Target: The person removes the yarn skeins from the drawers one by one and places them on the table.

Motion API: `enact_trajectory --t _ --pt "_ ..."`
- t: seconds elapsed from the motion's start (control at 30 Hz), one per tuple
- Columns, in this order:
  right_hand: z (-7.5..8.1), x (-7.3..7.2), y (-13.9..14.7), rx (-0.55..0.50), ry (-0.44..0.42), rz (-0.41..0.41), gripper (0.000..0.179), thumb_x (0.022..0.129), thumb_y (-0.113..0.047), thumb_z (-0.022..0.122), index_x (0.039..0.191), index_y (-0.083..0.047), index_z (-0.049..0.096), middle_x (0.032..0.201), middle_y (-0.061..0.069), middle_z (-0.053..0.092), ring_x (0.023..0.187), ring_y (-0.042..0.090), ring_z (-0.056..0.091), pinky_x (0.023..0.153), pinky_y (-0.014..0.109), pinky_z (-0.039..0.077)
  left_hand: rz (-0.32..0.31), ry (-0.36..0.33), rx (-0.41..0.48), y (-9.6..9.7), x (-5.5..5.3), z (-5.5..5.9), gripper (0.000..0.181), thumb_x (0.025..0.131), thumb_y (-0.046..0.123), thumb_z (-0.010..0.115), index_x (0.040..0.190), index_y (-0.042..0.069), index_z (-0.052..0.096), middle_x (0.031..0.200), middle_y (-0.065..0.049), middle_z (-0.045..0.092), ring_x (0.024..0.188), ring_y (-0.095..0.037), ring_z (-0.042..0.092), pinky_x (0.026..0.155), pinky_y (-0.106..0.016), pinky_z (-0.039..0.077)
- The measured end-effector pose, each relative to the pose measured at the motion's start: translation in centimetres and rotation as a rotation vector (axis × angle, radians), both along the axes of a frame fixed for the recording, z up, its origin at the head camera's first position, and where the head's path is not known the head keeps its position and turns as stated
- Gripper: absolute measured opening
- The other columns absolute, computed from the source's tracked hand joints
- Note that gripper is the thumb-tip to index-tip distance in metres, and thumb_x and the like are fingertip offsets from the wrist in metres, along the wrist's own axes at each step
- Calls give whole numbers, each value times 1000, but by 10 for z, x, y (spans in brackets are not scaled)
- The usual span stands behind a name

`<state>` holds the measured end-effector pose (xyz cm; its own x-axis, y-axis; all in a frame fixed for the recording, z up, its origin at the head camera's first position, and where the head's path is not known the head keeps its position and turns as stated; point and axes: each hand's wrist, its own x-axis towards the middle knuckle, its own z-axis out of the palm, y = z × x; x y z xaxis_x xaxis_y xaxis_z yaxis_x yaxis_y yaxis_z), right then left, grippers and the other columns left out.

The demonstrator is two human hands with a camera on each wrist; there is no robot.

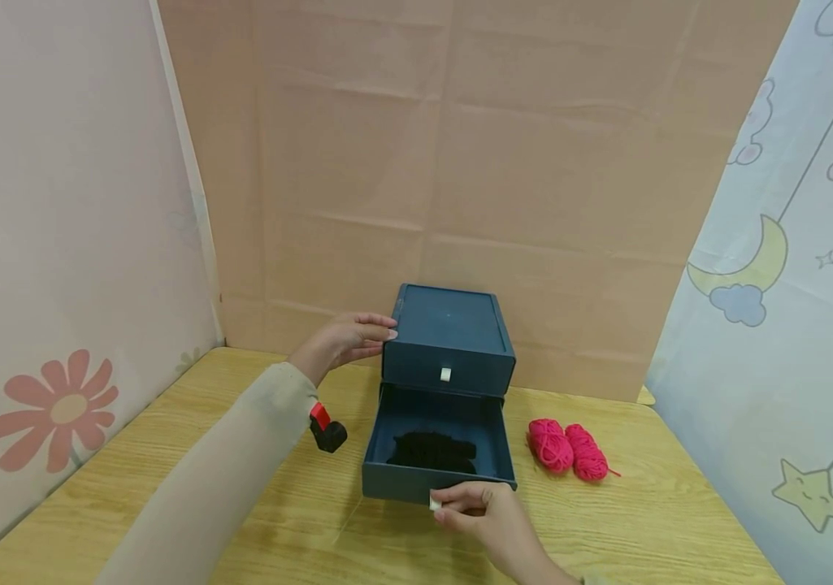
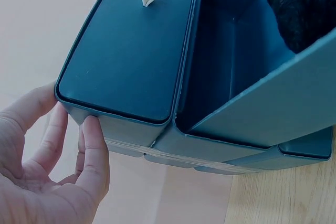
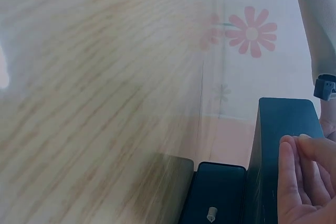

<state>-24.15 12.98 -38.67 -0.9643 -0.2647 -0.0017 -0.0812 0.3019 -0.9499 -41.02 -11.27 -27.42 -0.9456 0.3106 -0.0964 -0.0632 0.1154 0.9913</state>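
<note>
1. Two bare hands, well apart from each other; the right hand (image 1: 500, 520) is nearest, its thumb and index finger pinching a small white looped pull tab (image 1: 435, 501).
2. That tab is on the middle drawer (image 1: 387, 483), a shallow dark blue tray with a smooth front panel; it is pulled out, and on its floor lies a fuzzy black heap of yarn (image 1: 431, 451) – whether one bundle or more, I cannot tell.
3. Two bright pink oblong bundles of yarn (image 1: 551, 445) lie side by side to the right of the drawer; a loose end sticks out at their right.
4. One black-and-red device (image 1: 327, 429) is at the left wrist, beside a pale beige sleeve (image 1: 219, 479).
5. The left hand (image 1: 343, 340) touches the left front corner of the dark blue box-shaped drawer unit (image 1: 453, 318) – fingers extended, not wrapped round anything.
6. Three drawers in all, stacked; the top drawer (image 1: 405, 366) and bottom drawer (image 3: 220, 187) are pushed in, each with one white tab.
7. Beneath is a yellowish wood-grain table (image 1: 606, 528); behind rises a creased tan sheet (image 1: 460, 162); the pale left wall (image 1: 58, 203) bears a coral flower, the pale blue right wall (image 1: 738, 390) clouds, one moon and smiling stars.
</note>
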Motion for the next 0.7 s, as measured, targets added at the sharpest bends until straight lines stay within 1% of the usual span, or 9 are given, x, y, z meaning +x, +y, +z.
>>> enact_trajectory --t 0.1,0.23,0.43,0.7 --pt "0 2 0 18 2 -5 25 77 -16 73 100 -6 72 83 6 71 75 17 65 69 23 54 2 0 -4 0 0 0 39 85 19 68 122 9 59 123 -10 55 107 -23 58 96 -35 44" --pt "0 4 -1 17 -6 -8 25 77 -16 73 100 -7 73 82 7 71 75 17 65 69 24 54 3 2 -2 1 -1 -1 38 85 19 67 121 9 59 123 -10 56 107 -23 58 96 -34 44" --pt "-2 5 -1 -5 -25 0 25 78 -15 73 101 -6 72 83 8 71 76 18 67 70 25 55 8 1 -11 1 -3 -2 39 85 19 68 122 9 59 123 -9 56 106 -22 58 95 -34 45" --pt "-2 4 -1 -27 -48 4 25 78 -14 72 102 -5 72 85 11 70 78 19 67 71 28 55 14 -1 1 1 -3 -1 37 85 18 67 121 9 59 122 -9 56 106 -22 58 96 -34 44"
